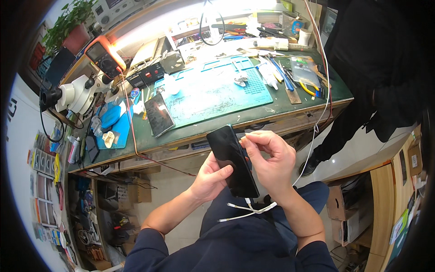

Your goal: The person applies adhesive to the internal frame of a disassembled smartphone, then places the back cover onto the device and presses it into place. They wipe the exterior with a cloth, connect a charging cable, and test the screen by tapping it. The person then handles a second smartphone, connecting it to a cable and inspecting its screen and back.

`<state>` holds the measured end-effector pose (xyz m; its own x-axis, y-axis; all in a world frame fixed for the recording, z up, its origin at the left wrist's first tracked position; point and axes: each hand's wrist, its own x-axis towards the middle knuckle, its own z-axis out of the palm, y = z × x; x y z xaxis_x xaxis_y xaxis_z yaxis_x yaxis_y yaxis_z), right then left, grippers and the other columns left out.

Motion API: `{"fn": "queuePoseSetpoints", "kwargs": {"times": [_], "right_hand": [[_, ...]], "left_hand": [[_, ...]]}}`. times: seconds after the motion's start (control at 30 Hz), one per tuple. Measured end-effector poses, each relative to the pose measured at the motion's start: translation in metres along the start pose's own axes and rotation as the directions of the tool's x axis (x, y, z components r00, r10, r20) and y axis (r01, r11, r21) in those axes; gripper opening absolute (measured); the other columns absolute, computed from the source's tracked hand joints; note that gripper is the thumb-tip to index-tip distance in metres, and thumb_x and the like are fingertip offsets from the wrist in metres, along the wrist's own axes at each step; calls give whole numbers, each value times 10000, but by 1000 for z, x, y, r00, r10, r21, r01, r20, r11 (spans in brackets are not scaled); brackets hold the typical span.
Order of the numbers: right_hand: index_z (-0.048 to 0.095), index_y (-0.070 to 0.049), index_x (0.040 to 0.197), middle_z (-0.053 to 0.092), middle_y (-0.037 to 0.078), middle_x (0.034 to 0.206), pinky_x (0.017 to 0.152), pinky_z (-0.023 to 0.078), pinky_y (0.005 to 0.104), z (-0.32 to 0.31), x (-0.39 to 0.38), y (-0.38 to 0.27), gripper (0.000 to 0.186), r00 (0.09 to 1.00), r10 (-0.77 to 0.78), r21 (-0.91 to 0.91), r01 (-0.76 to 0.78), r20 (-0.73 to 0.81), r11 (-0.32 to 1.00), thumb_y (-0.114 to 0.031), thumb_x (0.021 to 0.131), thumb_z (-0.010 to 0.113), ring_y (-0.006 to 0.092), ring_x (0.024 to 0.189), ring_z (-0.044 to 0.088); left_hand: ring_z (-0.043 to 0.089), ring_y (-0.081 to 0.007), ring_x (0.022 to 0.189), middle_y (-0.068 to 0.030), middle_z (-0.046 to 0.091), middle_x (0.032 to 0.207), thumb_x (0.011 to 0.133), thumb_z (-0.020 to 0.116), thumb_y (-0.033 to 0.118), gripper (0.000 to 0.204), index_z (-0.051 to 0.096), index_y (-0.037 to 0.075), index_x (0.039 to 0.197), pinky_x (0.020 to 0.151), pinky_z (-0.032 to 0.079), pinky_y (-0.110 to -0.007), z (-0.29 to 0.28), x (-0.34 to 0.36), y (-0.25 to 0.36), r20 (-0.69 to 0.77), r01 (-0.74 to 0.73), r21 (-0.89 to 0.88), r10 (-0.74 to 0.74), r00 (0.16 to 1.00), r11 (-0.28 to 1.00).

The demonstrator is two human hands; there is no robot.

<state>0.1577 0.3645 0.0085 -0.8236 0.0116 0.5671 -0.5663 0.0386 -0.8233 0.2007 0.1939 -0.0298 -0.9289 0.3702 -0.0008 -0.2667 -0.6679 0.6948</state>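
A black smartphone (235,165) with a dark screen is held above my lap, in front of the bench edge. My left hand (209,179) grips its left side, thumb lying over the edge of the screen. Beside the phone's upper right edge my right hand (274,158) is closed in a pinch of thumb and forefinger. Whatever small thing sits at those fingertips, if any, is too small to name. A white multi-headed charging cable (260,209) meets the phone's bottom end, and its other plugs hang loose over my lap.
The bench (195,131) carries a teal repair mat (213,102), another phone (158,114), an orange multimeter (105,56), a microscope (79,94) and several hand tools (281,72). A person in dark clothes (371,68) stands at the right. Shelves (97,208) stand lower left.
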Motion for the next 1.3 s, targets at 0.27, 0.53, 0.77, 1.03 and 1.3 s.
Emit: {"fn": "queuePoseSetpoints", "kwargs": {"times": [0.27,0.53,0.77,1.03,1.3], "right_hand": [[656,42,1037,718,95,930,783,575,252,3,11,4,111,969,244,168,-236,-26,957,5,935,674,139,849,714],[729,-11,966,742,108,827,735,546,324,57,136,121,181,964,143,-475,-21,223,880,-165,873,709,181,800,721],[732,-29,1013,741,117,903,692,541,327,88,150,146,211,939,-19,-713,273,342,646,-199,901,678,172,792,700],[668,10,1120,721,65,969,671,549,252,39,101,42,260,510,459,-110,-573,727,812,-162,932,718,110,851,684],[689,-7,965,715,70,849,686,568,245,35,109,50,224,318,585,-239,-692,747,682,-216,909,744,127,754,689]], "left_hand": [[573,-230,1249,-97,574,1354,969,641,102,518,411,120,1433,1044,486,-438,-3,-2,4,-136,0,-5,-1,991,1000],[608,-213,1191,-91,609,1297,969,618,38,424,466,107,1358,997,524,-422,-24,-12,11,-307,-120,104,146,940,987],[609,-161,1158,-58,614,1267,963,644,42,418,467,85,1339,998,502,-351,-32,-17,33,-383,-147,158,198,902,976],[631,-161,1129,-79,610,1273,960,640,37,448,441,62,1360,927,559,-334,-36,2,43,-353,-127,237,207,913,963],[634,-158,1125,-78,616,1280,960,644,53,458,452,71,1376,926,559,-339,-34,2,42,-334,-82,230,157,930,970]]}}
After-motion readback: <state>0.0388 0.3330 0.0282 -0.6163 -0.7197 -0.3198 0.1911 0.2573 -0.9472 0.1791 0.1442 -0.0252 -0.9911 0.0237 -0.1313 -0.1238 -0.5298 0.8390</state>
